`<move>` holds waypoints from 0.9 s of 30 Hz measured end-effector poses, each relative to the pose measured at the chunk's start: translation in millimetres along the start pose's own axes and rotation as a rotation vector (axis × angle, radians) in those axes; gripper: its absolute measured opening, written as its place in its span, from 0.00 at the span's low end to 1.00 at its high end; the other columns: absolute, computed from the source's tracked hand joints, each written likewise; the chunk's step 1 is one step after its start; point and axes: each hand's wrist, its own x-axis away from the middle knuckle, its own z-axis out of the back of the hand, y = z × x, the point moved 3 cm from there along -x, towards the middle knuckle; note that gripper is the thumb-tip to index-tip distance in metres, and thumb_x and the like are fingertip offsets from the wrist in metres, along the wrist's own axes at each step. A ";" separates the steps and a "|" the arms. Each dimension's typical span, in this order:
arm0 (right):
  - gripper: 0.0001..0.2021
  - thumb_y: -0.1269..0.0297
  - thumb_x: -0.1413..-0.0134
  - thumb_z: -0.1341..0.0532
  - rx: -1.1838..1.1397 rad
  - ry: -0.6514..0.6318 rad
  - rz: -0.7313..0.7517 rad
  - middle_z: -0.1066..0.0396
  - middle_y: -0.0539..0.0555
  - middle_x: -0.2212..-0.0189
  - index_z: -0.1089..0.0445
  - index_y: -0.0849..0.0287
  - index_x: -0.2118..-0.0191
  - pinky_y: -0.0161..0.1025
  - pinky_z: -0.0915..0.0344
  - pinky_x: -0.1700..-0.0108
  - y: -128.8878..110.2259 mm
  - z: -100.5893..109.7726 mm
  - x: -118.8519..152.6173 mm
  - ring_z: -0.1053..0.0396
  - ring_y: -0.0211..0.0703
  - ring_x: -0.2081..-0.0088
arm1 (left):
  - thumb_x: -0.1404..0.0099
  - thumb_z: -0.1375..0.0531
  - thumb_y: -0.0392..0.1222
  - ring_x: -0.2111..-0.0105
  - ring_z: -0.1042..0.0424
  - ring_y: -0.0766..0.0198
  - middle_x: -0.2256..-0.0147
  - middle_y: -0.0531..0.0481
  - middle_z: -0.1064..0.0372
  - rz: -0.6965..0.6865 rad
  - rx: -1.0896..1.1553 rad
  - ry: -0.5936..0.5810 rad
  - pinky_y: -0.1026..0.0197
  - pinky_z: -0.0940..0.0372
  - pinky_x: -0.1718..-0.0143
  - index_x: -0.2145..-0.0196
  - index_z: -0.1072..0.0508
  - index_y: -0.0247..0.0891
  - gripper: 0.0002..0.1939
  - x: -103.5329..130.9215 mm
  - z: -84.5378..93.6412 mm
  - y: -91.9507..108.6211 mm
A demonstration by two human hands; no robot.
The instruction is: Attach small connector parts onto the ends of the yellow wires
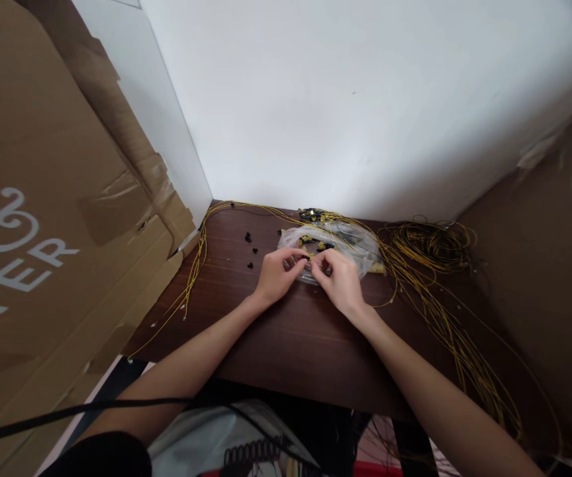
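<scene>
My left hand (280, 270) and my right hand (336, 275) meet over a clear plastic bag (363, 248) on the dark wooden table. The left thumb and forefinger pinch a small black part (307, 259). My right fingertips are closed against its other side, and what they grip is too small to make out. Inside or on the bag, just behind my hands, lie small black and yellow pieces (323, 246). More such pieces (316, 214) are heaped at the wall. Several loose black parts (249, 237) are scattered left of my left hand.
Thin yellow wires (201, 248) run along the table's back and left edge. A coil of wire (429, 245) lies at the right, with a bundle (457, 358) hanging toward me. Cardboard (67, 165) stands at the left, brown board (544, 265) at the right. A black cord (117, 403) crosses below.
</scene>
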 end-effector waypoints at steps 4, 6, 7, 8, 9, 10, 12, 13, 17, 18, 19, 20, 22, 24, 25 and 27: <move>0.06 0.68 0.48 0.46 -0.008 -0.007 -0.011 0.34 0.51 0.75 0.36 0.59 0.74 0.35 0.43 0.69 1.0 -0.3 -0.4 0.39 0.38 0.74 | 0.44 0.42 0.36 0.77 0.36 0.71 0.71 0.51 0.27 -0.015 0.001 -0.010 0.69 0.40 0.76 0.67 0.25 0.36 0.07 0.0 -0.2 -0.3; 0.06 0.68 0.48 0.46 0.001 -0.006 -0.019 0.35 0.51 0.76 0.36 0.59 0.74 0.35 0.43 0.70 0.9 0.1 -0.4 0.39 0.38 0.74 | 0.44 0.42 0.37 0.77 0.36 0.71 0.71 0.51 0.27 -0.028 0.003 -0.020 0.69 0.40 0.76 0.67 0.25 0.37 0.07 0.1 -0.3 -0.2; 0.06 0.68 0.48 0.46 0.010 -0.004 -0.020 0.35 0.51 0.76 0.36 0.59 0.74 0.35 0.43 0.69 0.6 0.4 -0.3 0.38 0.39 0.73 | 0.44 0.42 0.37 0.77 0.36 0.71 0.70 0.51 0.27 -0.034 0.001 -0.024 0.69 0.40 0.76 0.67 0.25 0.37 0.07 0.3 -0.3 -0.1; 0.06 0.68 0.48 0.46 0.020 -0.003 -0.018 0.35 0.51 0.76 0.36 0.59 0.74 0.35 0.42 0.69 0.0 0.8 -0.2 0.38 0.39 0.73 | 0.44 0.42 0.37 0.77 0.36 0.71 0.70 0.51 0.27 -0.039 -0.002 -0.028 0.68 0.40 0.76 0.67 0.25 0.37 0.07 0.4 -0.3 0.1; 0.06 0.67 0.48 0.46 0.033 -0.003 -0.011 0.34 0.51 0.75 0.36 0.59 0.74 0.35 0.42 0.68 -0.8 1.2 0.0 0.38 0.39 0.72 | 0.43 0.42 0.37 0.77 0.36 0.71 0.70 0.51 0.27 -0.043 -0.007 -0.033 0.68 0.39 0.76 0.67 0.26 0.37 0.07 0.6 -0.3 0.3; 0.06 0.67 0.48 0.47 0.049 -0.005 -0.001 0.34 0.52 0.75 0.36 0.59 0.73 0.36 0.42 0.68 -1.7 1.6 0.3 0.37 0.40 0.72 | 0.43 0.42 0.37 0.77 0.36 0.71 0.71 0.51 0.27 -0.048 -0.013 -0.038 0.68 0.39 0.76 0.67 0.26 0.37 0.07 0.7 -0.3 0.5; 0.07 0.67 0.47 0.47 0.078 -0.014 0.022 0.34 0.53 0.73 0.35 0.59 0.73 0.36 0.41 0.66 -3.5 2.1 0.8 0.36 0.41 0.70 | 0.43 0.42 0.37 0.77 0.36 0.70 0.71 0.50 0.27 -0.056 -0.025 -0.047 0.68 0.39 0.76 0.67 0.26 0.37 0.07 0.9 -0.4 1.0; 0.07 0.67 0.46 0.48 0.088 -0.020 0.033 0.34 0.53 0.73 0.35 0.59 0.72 0.37 0.41 0.65 -4.2 2.2 0.9 0.36 0.41 0.70 | 0.43 0.42 0.37 0.77 0.36 0.70 0.71 0.50 0.27 -0.060 -0.030 -0.049 0.68 0.40 0.76 0.67 0.26 0.37 0.07 1.0 -0.4 1.2; 0.08 0.67 0.46 0.47 0.028 -0.022 0.014 0.33 0.54 0.73 0.33 0.58 0.71 0.37 0.41 0.66 -3.2 1.9 -0.1 0.36 0.41 0.70 | 0.44 0.42 0.37 0.77 0.35 0.70 0.71 0.50 0.27 -0.048 -0.024 -0.031 0.68 0.40 0.76 0.67 0.25 0.36 0.07 0.6 0.2 0.7; 0.07 0.67 0.46 0.47 -0.014 -0.018 -0.006 0.33 0.53 0.73 0.32 0.58 0.71 0.37 0.40 0.67 -2.2 1.8 -0.9 0.36 0.41 0.71 | 0.44 0.42 0.38 0.77 0.35 0.70 0.72 0.50 0.27 -0.035 -0.017 -0.022 0.68 0.40 0.76 0.67 0.25 0.36 0.07 0.4 0.5 0.2; 0.07 0.66 0.47 0.46 -0.062 -0.016 -0.028 0.33 0.53 0.73 0.32 0.58 0.71 0.36 0.40 0.68 -1.2 1.7 -1.7 0.36 0.40 0.72 | 0.44 0.42 0.38 0.77 0.35 0.70 0.72 0.50 0.27 -0.020 -0.010 -0.012 0.68 0.40 0.76 0.67 0.25 0.36 0.07 0.2 0.9 -0.5; 0.07 0.66 0.47 0.45 -0.108 -0.015 -0.049 0.33 0.53 0.74 0.31 0.58 0.71 0.36 0.40 0.70 -0.2 1.6 -2.6 0.36 0.40 0.73 | 0.44 0.42 0.38 0.77 0.35 0.70 0.73 0.50 0.27 -0.004 -0.004 -0.003 0.68 0.40 0.76 0.67 0.25 0.36 0.07 0.0 1.3 -1.1; 0.06 0.65 0.48 0.44 -0.180 -0.024 -0.081 0.32 0.53 0.73 0.30 0.59 0.70 0.36 0.40 0.71 1.2 1.3 -4.0 0.36 0.40 0.73 | 0.45 0.41 0.38 0.77 0.35 0.70 0.73 0.51 0.27 0.026 0.005 0.008 0.68 0.40 0.77 0.67 0.25 0.36 0.08 -0.4 1.9 -2.2; 0.07 0.65 0.47 0.45 -0.219 -0.034 -0.099 0.31 0.54 0.71 0.30 0.59 0.70 0.36 0.40 0.70 2.5 0.7 -4.8 0.35 0.40 0.71 | 0.45 0.41 0.39 0.77 0.35 0.69 0.73 0.51 0.27 0.042 0.012 0.015 0.68 0.40 0.77 0.67 0.25 0.36 0.08 -0.7 2.3 -2.6; 0.07 0.65 0.47 0.45 -0.233 -0.037 -0.108 0.30 0.54 0.70 0.30 0.59 0.69 0.36 0.39 0.70 3.4 0.2 -4.8 0.34 0.40 0.71 | 0.45 0.41 0.39 0.78 0.35 0.70 0.73 0.51 0.27 0.045 0.015 0.015 0.68 0.40 0.77 0.67 0.25 0.36 0.08 -0.8 2.4 -2.5; 0.07 0.64 0.48 0.45 -0.272 -0.039 -0.140 0.30 0.54 0.71 0.31 0.59 0.66 0.37 0.39 0.69 6.7 -1.8 -4.5 0.34 0.40 0.71 | 0.45 0.41 0.39 0.78 0.35 0.70 0.74 0.51 0.28 0.039 0.023 0.008 0.68 0.41 0.77 0.67 0.25 0.36 0.08 -0.7 2.3 -2.0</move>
